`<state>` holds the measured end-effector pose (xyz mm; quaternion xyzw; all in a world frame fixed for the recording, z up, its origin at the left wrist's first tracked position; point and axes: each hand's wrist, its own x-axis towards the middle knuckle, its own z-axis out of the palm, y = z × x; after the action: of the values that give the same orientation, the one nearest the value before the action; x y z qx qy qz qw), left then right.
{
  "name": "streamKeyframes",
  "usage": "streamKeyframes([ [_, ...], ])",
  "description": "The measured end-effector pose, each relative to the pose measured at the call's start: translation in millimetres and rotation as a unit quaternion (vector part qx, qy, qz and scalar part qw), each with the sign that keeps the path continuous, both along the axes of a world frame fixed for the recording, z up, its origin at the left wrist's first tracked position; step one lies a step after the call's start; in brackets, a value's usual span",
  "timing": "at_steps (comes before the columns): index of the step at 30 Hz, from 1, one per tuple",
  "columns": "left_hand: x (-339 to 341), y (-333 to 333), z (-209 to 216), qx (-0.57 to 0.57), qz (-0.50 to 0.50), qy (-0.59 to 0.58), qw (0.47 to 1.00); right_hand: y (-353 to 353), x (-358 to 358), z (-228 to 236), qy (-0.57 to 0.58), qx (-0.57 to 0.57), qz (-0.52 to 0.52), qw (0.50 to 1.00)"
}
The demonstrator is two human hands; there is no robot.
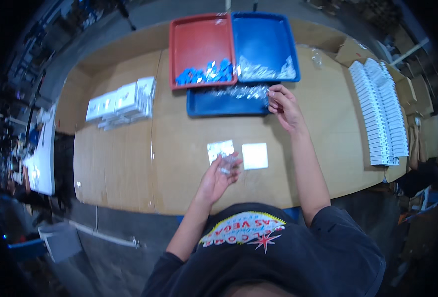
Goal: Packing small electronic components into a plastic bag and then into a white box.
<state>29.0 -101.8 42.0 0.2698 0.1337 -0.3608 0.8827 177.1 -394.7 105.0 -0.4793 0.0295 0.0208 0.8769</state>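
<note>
My left hand (pixel 218 179) is low over the middle of the table, palm up, fingers curled around a small clear plastic packet (pixel 226 165); what is inside it is too blurred to make out. Just beyond those fingers lies a shiny silvery-white square (pixel 220 148), partly covered by the hand. To its right a flat white square (pixel 255 156) rests on the table. My right hand (pixel 285 106) is at the right end of the near blue tray (pixel 219 105), which holds crinkled clear plastic pieces (pixel 243 91). Its fingertips are pinched together, and anything between them is too small to name.
Behind the near tray, a red tray (pixel 201 42) holds blue packets (pixel 206 74) and a blue tray (pixel 263 42) holds clear packets (pixel 263 71). Stacked white boxes (pixel 125 99) stand at left, long rows of white boxes (pixel 377 114) at right. Cardboard (pixel 179 133) covers the table.
</note>
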Motion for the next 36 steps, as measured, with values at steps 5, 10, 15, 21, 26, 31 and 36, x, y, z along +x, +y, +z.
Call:
streamKeyframes([
  [5, 7, 6, -4, -0.009, 0.008, 0.009, 1.0, 45, -71, -48, 0.119, -0.161, 0.04, 0.979],
  [10, 5, 6, -5, -0.03, 0.013, 0.046, 0.998, 71, -108, -55, 0.079, -0.217, 0.083, 0.969],
  [15, 2, -3, 2, -0.015, -0.013, 0.024, 1.0, 72, -106, -18, 0.026, -0.321, 0.126, 0.938],
  [21, 0, -6, 9, 0.004, -0.027, 0.018, 0.999, 75, -93, 5, 0.002, -0.402, 0.234, 0.885],
  [26, -2, -2, 2, -0.04, -0.025, 0.015, 0.999, 72, -79, -4, -0.185, -0.396, 0.309, 0.845],
  [31, -8, 1, -5, -0.034, -0.017, 0.01, 0.999, 74, -75, 6, -0.102, -0.374, 0.411, 0.825],
  [36, -6, -1, 1, -0.077, 0.006, 0.018, 0.997, 73, -79, 5, -0.102, -0.347, 0.435, 0.824],
])
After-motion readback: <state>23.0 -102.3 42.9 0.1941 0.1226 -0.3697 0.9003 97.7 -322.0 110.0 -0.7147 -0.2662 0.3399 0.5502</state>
